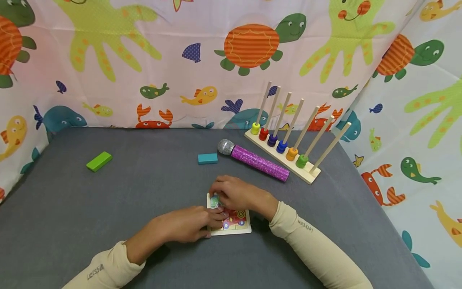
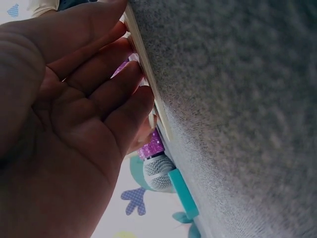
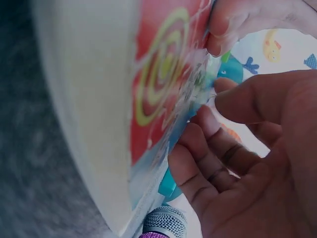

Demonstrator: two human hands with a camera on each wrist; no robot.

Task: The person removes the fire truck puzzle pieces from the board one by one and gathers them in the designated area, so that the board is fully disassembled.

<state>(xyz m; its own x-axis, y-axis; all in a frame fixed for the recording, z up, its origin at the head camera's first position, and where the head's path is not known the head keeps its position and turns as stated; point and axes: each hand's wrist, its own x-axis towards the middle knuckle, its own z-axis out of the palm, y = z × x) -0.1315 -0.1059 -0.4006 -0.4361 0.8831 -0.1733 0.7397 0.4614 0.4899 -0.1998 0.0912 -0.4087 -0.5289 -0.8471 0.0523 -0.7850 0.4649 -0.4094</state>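
Note:
A small wooden picture puzzle lies flat on the grey table, near the front. My left hand rests at its left edge, and the left wrist view shows its straight fingers pressing against the board's rim. My right hand arches over the board's far left corner with curled fingers. There it pinches a green-blue puzzle piece. In the right wrist view the thumb and fingers meet at the edge of the red and yellow picture.
A purple glitter microphone lies just behind the puzzle, with a teal block to its left. A green block sits far left. A wooden peg rack with coloured rings stands back right. Printed curtains wall the table.

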